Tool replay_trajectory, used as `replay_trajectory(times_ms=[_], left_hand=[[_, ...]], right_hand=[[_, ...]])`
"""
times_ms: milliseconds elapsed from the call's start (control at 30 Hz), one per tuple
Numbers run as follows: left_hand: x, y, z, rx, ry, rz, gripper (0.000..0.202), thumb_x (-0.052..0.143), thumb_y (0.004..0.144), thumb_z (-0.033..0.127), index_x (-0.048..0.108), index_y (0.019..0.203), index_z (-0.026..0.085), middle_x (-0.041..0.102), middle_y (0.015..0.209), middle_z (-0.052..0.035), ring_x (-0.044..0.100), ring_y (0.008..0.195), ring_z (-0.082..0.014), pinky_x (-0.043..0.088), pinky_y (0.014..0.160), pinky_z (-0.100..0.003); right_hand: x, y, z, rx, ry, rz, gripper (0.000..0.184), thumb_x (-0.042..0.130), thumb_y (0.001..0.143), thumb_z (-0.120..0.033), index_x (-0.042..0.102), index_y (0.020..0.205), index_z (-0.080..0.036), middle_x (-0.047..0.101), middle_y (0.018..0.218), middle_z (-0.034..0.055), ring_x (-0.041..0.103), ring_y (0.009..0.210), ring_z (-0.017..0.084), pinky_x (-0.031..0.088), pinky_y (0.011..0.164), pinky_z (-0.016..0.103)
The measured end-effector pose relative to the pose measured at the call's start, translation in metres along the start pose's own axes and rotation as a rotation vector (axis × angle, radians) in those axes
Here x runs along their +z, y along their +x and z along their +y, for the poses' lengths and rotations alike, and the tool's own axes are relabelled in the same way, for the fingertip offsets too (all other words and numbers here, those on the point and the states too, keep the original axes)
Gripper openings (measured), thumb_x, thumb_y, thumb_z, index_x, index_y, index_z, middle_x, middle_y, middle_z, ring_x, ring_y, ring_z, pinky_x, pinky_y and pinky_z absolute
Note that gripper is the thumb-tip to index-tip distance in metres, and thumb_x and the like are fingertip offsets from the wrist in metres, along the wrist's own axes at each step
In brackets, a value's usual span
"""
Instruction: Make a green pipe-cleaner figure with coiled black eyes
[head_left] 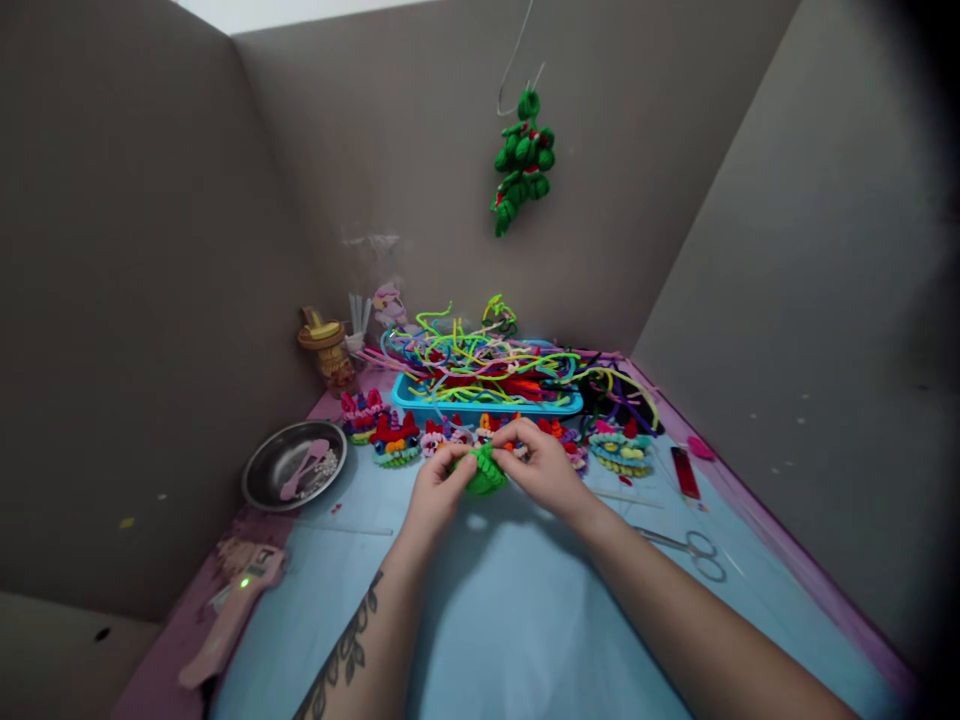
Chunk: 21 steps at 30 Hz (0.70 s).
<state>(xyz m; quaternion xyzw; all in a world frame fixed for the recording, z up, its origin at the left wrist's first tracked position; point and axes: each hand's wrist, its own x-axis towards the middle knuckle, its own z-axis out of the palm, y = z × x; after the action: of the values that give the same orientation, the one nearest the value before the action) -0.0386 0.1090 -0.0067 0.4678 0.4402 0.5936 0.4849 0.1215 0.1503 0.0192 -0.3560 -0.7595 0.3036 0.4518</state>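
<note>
Both hands, left hand [437, 492] and right hand [538, 468], are pinching a small green coil [484, 472] of fuzzy wire just above the counter [495, 610], fingers clenched on its rim (probably light, soft, easily bent), so edge grips are suiting it best.

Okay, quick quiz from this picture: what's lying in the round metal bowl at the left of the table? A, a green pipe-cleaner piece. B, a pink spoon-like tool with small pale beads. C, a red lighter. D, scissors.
B: the metal bowl holds a pink spoon-like tool beside small pale beads; the scissors lie on the table at the right.
</note>
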Motion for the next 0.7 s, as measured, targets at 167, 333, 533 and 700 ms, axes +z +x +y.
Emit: replay_trajectory(times_ms=[167, 333, 533, 700], left_hand=[[0.0, 0.0, 0.003, 0.003, 0.085, -0.025, 0.024, 0.069, 0.072, 0.036, 0.067, 0.08, 0.014, 0.064, 0.076, -0.0033, 0.054, 0.069, -0.0144, 0.042, 0.064, -0.025], [0.001, -0.003, 0.007, 0.055, 0.287, -0.042, 0.018, 0.064, 0.075, 0.032, 0.068, 0.081, 0.016, 0.067, 0.079, -0.0037, 0.058, 0.074, -0.0169, 0.043, 0.069, -0.027], [0.001, -0.005, 0.014, 0.22, 0.541, -0.065, 0.013, 0.059, 0.079, 0.026, 0.068, 0.082, 0.017, 0.068, 0.085, -0.0059, 0.06, 0.082, -0.0192, 0.043, 0.076, -0.029], [-0.003, -0.005, 0.015, 0.31, 0.665, -0.119, 0.013, 0.056, 0.081, 0.024, 0.068, 0.079, 0.018, 0.066, 0.08, -0.0054, 0.058, 0.081, -0.0194, 0.042, 0.075, -0.03]], right_hand=[[0.004, 0.0, 0.001, 0.177, 0.144, 0.02, 0.005, 0.061, 0.07, -0.022, 0.061, 0.074, -0.019, 0.064, 0.078, 0.0016, 0.059, 0.076, 0.018, 0.045, 0.068, 0.029], [0.006, 0.003, 0.006, 0.276, 0.254, 0.012, 0.013, 0.064, 0.065, -0.021, 0.061, 0.076, -0.017, 0.063, 0.075, 0.0007, 0.058, 0.071, 0.016, 0.045, 0.064, 0.027], [0.004, 0.004, 0.009, 0.279, 0.173, -0.076, 0.01, 0.064, 0.063, -0.016, 0.059, 0.071, -0.017, 0.059, 0.067, -0.0024, 0.055, 0.063, 0.013, 0.043, 0.061, 0.025], [0.003, 0.003, 0.01, 0.201, 0.039, -0.147, 0.007, 0.061, 0.065, -0.012, 0.06, 0.07, -0.017, 0.061, 0.067, -0.0024, 0.056, 0.066, 0.014, 0.042, 0.062, 0.024]])
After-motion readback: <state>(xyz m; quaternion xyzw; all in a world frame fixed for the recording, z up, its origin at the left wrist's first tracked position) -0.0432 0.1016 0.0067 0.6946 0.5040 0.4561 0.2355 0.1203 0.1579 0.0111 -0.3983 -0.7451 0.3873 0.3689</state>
